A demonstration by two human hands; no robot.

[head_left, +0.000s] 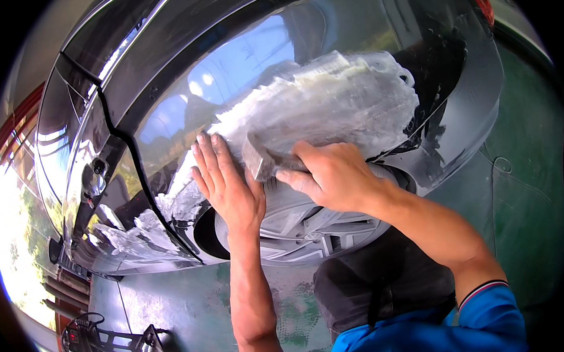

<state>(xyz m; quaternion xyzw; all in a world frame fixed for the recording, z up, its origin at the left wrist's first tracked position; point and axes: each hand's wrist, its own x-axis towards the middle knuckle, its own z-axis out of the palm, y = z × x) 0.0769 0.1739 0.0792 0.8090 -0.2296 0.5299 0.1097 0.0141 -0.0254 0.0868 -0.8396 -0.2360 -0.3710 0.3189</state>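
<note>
A dusty grey sanding block [260, 159] lies against the car's rear side panel, just above the wheel arch. My right hand [332, 174] is closed around its right end, so part of the block is hidden under the fingers. Left of the block, my left hand [226, 188] rests flat on the panel with its fingers stretched out. Both hands are at the lower edge of a broad, whitish patch of sanded filler [348, 104]. More filler [133, 236] streaks the lower bodywork beyond the dark door gap.
The dusty wheel [310, 234] sits below my hands, close to my dark-trousered knee [381, 278]. A red tail light [482, 7] is at the upper right. On the green floor [528, 184] at lower left stands a black machine with cables [113, 347].
</note>
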